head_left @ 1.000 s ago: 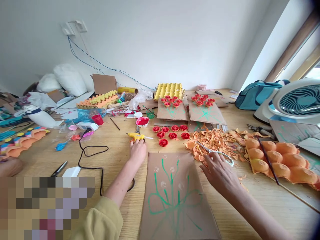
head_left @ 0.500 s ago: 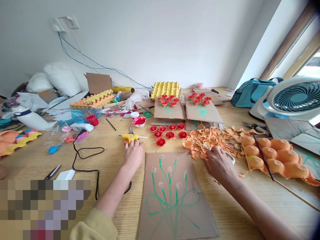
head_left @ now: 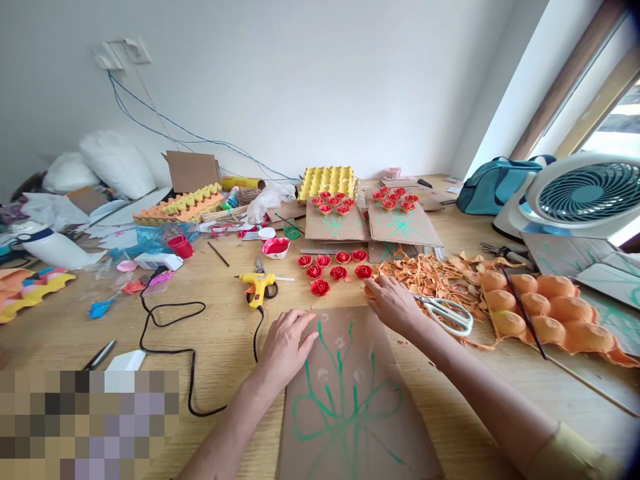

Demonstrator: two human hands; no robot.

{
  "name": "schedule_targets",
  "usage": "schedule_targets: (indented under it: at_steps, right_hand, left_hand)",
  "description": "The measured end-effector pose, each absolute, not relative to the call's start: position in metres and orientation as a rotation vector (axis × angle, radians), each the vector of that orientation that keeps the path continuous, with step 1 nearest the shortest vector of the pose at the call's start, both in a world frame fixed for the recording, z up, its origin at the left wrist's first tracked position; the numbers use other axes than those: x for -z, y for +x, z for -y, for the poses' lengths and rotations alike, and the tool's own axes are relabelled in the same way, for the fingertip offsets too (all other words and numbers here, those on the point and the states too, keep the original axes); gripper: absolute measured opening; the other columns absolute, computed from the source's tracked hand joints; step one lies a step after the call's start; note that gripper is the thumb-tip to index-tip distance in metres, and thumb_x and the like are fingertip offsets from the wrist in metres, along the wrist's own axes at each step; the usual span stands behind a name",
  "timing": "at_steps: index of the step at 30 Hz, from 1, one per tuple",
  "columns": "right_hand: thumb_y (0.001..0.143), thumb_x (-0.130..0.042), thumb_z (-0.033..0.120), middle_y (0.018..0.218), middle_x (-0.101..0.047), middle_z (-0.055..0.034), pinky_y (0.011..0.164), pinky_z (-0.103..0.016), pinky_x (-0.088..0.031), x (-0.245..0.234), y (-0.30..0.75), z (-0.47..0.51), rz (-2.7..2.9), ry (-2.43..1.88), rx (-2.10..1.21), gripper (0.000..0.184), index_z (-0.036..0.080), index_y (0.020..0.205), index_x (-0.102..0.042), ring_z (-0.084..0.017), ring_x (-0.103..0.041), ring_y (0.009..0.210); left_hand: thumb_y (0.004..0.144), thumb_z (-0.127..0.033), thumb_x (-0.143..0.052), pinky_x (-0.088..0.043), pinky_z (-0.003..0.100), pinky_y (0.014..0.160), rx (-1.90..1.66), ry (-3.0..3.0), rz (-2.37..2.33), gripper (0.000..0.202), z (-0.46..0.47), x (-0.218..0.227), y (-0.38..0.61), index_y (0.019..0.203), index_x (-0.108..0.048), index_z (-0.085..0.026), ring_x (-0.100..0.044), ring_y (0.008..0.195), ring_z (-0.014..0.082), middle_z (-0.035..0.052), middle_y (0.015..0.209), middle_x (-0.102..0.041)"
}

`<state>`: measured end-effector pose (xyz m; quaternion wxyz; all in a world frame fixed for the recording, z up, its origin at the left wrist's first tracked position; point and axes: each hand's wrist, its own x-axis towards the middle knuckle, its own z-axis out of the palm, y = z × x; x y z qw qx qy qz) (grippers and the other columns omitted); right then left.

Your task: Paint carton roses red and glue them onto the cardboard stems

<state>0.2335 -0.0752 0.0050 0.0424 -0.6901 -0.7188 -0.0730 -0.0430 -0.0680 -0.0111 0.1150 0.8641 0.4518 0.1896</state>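
Note:
A brown cardboard sheet [head_left: 350, 407] painted with green stems and white glue dots lies in front of me. My left hand [head_left: 286, 347] rests flat on its left edge, fingers stretched out and empty. My right hand [head_left: 393, 303] hovers at the sheet's far right corner, fingers loosely curled, close to several red paper roses [head_left: 333, 265]; I cannot see anything in it. The yellow glue gun [head_left: 257, 285] stands on the table beyond my left hand. The white-handled scissors [head_left: 447, 313] lie on orange scraps to the right of my right hand.
An orange egg tray [head_left: 545, 317] with a dark stick on it sits at right, a fan [head_left: 585, 197] and a blue bag [head_left: 493, 187] behind. Two finished cardboard sheets with roses [head_left: 373, 223] and a yellow egg tray [head_left: 327, 181] lie farther back. Craft clutter fills the left.
My left hand left the glue gun and came back onto the cardboard. My right hand let go of the scissors and moved left toward the roses.

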Motion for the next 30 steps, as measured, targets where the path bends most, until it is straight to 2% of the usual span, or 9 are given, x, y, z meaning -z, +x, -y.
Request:
schedule_targets:
  at_steps: [8, 11, 14, 17, 18, 22, 25, 28, 30]
  right_hand:
    - [0.099, -0.064, 0.036, 0.132, -0.064, -0.0107, 0.095, -0.048, -0.056, -0.002, 0.265, 0.081, 2.083, -2.148, 0.239, 0.039, 0.019, 0.133, -0.060, -0.025, -0.066, 0.113]
    - [0.101, -0.056, 0.036, 0.135, -0.061, -0.0176, 0.099, -0.050, -0.053, -0.006, 0.266, 0.106, 2.065, -2.060, 0.232, 0.045, 0.016, 0.142, -0.054, -0.031, -0.062, 0.121]
    - [0.103, -0.050, 0.036, 0.141, -0.059, -0.0156, 0.105, -0.044, -0.050, -0.003, 0.251, 0.155, 2.138, -1.901, 0.168, 0.043, 0.018, 0.142, -0.054, -0.028, -0.059, 0.126]
    - [0.096, -0.061, 0.036, 0.144, -0.060, -0.0105, 0.099, -0.043, -0.055, 0.010, 0.228, 0.215, 2.260, -1.757, 0.075, 0.048, 0.028, 0.142, -0.054, -0.027, -0.062, 0.123]
    - [0.093, -0.063, 0.034, 0.146, -0.058, -0.0125, 0.098, -0.045, -0.056, 0.015, 0.221, 0.231, 2.309, -1.681, 0.033, 0.051, 0.026, 0.143, -0.054, -0.030, -0.062, 0.125]
    - [0.090, -0.067, 0.031, 0.152, -0.053, -0.0171, 0.100, -0.050, -0.056, 0.030, 0.212, 0.264, 2.320, -1.633, 0.009, 0.049, 0.023, 0.138, -0.059, -0.035, -0.059, 0.131]
    - [0.092, -0.064, 0.031, 0.140, -0.062, -0.0170, 0.095, -0.050, -0.059, 0.032, 0.217, 0.264, 2.207, -1.739, -0.061, 0.051, 0.023, 0.141, -0.055, -0.033, -0.066, 0.120]
    - [0.096, -0.057, 0.029, 0.120, -0.067, -0.0133, 0.088, -0.041, -0.062, 0.033, 0.216, 0.262, 2.027, -1.846, -0.224, 0.048, 0.022, 0.143, -0.052, -0.025, -0.072, 0.102]
    - [0.096, -0.056, 0.030, 0.119, -0.066, -0.0119, 0.086, -0.038, -0.062, 0.036, 0.210, 0.264, 1.961, -1.856, -0.306, 0.045, 0.024, 0.140, -0.053, -0.023, -0.072, 0.100]
  left_hand:
    - [0.087, -0.027, -0.070, -0.052, 0.048, 0.109, -0.466, 2.441, -1.177, 0.054, 0.122, -0.003, -0.063, 0.140, -0.059, -0.028, -0.058, 0.131, 0.0299, 0.0103, 0.141, -0.061]
    - [0.080, -0.036, -0.079, -0.050, 0.055, 0.110, -0.317, 2.453, -1.180, 0.080, 0.159, -0.003, -0.081, 0.152, -0.046, -0.036, -0.048, 0.143, 0.0359, 0.0102, 0.157, -0.049]
    - [0.069, -0.042, -0.087, -0.048, 0.059, 0.110, -0.207, 2.531, -1.149, 0.111, 0.193, 0.007, -0.102, 0.162, -0.026, -0.037, -0.041, 0.148, 0.0420, 0.0127, 0.167, -0.034]
    - [0.077, -0.028, -0.077, -0.044, 0.059, 0.112, -0.234, 2.628, -1.219, 0.100, 0.215, 0.024, -0.115, 0.162, -0.024, -0.039, -0.044, 0.146, 0.0404, 0.0114, 0.165, -0.038]
    - [0.079, -0.025, -0.074, -0.043, 0.058, 0.113, -0.244, 2.647, -1.246, 0.096, 0.219, 0.030, -0.117, 0.161, -0.026, -0.039, -0.045, 0.146, 0.0401, 0.0111, 0.164, -0.040]
    - [0.075, -0.038, -0.081, -0.046, 0.056, 0.112, -0.281, 2.659, -1.206, 0.101, 0.219, 0.038, -0.117, 0.161, -0.029, -0.034, -0.046, 0.144, 0.0430, 0.0144, 0.164, -0.039]
    - [0.074, -0.034, -0.083, -0.050, 0.052, 0.110, -0.320, 2.593, -1.188, 0.104, 0.215, 0.033, -0.112, 0.162, -0.027, -0.035, -0.047, 0.144, 0.0409, 0.0135, 0.165, -0.037]
    - [0.082, -0.026, -0.073, -0.053, 0.049, 0.109, -0.444, 2.449, -1.313, 0.089, 0.215, 0.029, -0.102, 0.160, -0.031, -0.036, -0.048, 0.145, 0.0358, 0.0115, 0.165, -0.038]
    - [0.088, -0.027, -0.066, -0.055, 0.047, 0.106, -0.539, 2.319, -1.412, 0.075, 0.214, 0.028, -0.096, 0.157, -0.038, -0.034, -0.050, 0.144, 0.0337, 0.0117, 0.163, -0.042]
